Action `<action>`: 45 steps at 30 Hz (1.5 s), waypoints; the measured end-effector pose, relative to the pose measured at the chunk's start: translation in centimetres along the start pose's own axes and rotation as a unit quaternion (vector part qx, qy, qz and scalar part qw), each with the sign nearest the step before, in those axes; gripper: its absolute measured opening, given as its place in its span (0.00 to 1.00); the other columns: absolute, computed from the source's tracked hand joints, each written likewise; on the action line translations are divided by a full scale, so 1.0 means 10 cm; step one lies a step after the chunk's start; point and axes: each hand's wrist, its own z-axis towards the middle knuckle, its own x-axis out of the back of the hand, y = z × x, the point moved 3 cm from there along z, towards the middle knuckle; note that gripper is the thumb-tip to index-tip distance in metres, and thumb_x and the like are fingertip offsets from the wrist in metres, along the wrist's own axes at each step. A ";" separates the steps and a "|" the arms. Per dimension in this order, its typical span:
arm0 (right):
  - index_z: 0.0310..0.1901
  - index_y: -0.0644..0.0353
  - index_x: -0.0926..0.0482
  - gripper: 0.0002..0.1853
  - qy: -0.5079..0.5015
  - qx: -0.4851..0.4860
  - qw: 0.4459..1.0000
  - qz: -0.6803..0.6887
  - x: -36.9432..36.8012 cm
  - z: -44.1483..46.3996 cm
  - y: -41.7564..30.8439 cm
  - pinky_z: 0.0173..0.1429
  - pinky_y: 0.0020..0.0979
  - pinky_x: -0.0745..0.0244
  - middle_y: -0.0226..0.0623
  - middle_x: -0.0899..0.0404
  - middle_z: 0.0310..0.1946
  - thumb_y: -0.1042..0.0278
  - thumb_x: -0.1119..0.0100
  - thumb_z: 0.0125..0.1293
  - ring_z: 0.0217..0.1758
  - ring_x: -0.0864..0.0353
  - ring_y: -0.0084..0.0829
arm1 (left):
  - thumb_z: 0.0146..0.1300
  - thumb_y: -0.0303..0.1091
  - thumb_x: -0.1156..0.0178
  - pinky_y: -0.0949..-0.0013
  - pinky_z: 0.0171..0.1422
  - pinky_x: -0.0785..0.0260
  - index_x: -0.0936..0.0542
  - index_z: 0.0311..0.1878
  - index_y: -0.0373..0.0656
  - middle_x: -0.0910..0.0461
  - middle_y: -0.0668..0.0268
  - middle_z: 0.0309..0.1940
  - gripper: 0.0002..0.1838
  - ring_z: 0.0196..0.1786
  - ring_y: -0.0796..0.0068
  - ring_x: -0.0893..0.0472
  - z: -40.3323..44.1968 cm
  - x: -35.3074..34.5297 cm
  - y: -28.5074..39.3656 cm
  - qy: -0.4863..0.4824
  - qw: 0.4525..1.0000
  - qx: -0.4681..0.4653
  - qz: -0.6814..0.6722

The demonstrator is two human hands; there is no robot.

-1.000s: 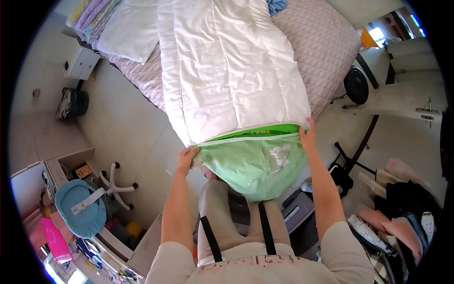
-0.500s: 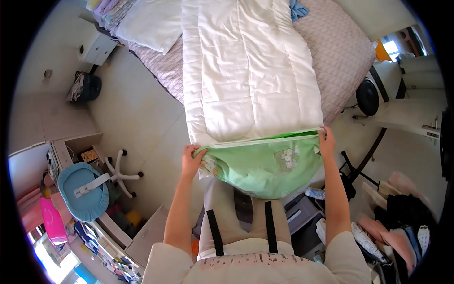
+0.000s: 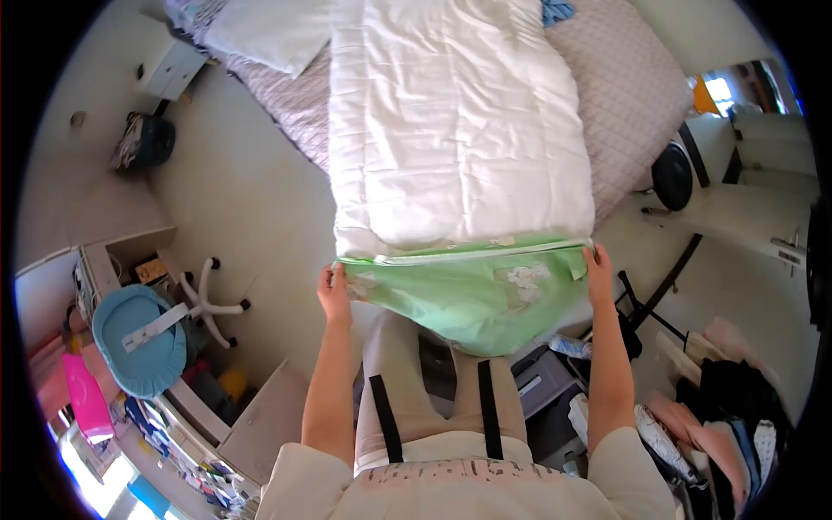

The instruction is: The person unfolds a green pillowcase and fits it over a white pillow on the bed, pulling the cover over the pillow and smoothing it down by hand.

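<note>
A white quilted duvet (image 3: 459, 130) hangs over the near edge of the bed toward me. Around its near end sits a green duvet cover (image 3: 451, 299) with pale printed patches and a white-edged opening. My left hand (image 3: 334, 290) is closed on the left corner of the cover's edge. At the right corner, my right hand (image 3: 598, 264) grips the same edge with fingers pinched. Between the hands the edge is stretched nearly straight, and the green fabric sags below it in front of my legs. How much duvet lies inside the cover is hidden.
The bed (image 3: 637, 95) has a quilted mauve spread and a white pillow (image 3: 269, 35). On the left are a swivel chair (image 3: 143, 338) with a blue seat cover and an open drawer unit (image 3: 260, 425). Piled clothes (image 3: 728, 407) and a grey storage box (image 3: 546, 386) lie to the right.
My left hand has moved outward to the left, pulling the cover's edge wider and straighter. The near end of the duvet has spread left with it. My right hand stays at its corner.
</note>
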 end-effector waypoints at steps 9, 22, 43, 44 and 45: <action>0.50 0.59 0.21 0.19 0.078 0.022 0.989 -0.124 -0.20 0.28 -0.05 0.40 0.29 0.28 0.35 0.19 0.35 0.54 0.38 0.65 0.34 0.23 0.27 | 0.65 0.46 0.40 0.66 0.39 0.29 0.20 0.40 0.38 0.20 0.64 0.29 0.18 0.31 0.71 0.24 0.18 -0.22 0.30 0.096 0.959 -0.096 0.250; 0.50 0.62 0.21 0.18 0.243 0.049 0.939 -0.239 0.03 0.33 0.12 0.43 0.30 0.27 0.36 0.18 0.35 0.56 0.41 0.68 0.37 0.21 0.28 | 0.69 0.42 0.42 0.74 0.38 0.33 0.21 0.39 0.37 0.22 0.69 0.30 0.15 0.32 0.81 0.26 0.08 -0.25 0.15 0.135 0.979 -0.064 0.142; 0.56 0.63 0.25 0.27 0.029 -0.040 0.999 0.008 0.07 0.11 -0.73 0.53 0.32 0.26 0.37 0.19 0.47 0.54 0.33 0.61 0.48 0.20 0.31 | 0.69 0.42 0.46 0.57 0.53 0.22 0.33 0.63 0.44 0.24 0.59 0.52 0.22 0.51 0.61 0.20 -0.42 -0.31 1.11 -0.086 0.916 0.181 -0.348; 0.56 0.63 0.25 0.27 0.032 -0.049 0.996 0.074 0.18 0.11 -0.73 0.52 0.32 0.26 0.36 0.19 0.47 0.54 0.33 0.61 0.46 0.20 0.31 | 0.69 0.38 0.45 0.58 0.54 0.22 0.33 0.63 0.44 0.24 0.60 0.51 0.22 0.51 0.62 0.20 -0.49 -0.28 1.21 -0.121 0.902 0.161 -0.383; 0.56 0.63 0.24 0.26 0.037 -0.058 0.988 0.140 0.25 0.07 -0.72 0.52 0.32 0.25 0.35 0.19 0.47 0.54 0.34 0.62 0.45 0.20 0.31 | 0.69 0.38 0.45 0.58 0.54 0.22 0.33 0.63 0.44 0.24 0.60 0.51 0.22 0.51 0.62 0.20 -0.54 -0.25 1.16 -0.118 0.901 0.162 -0.384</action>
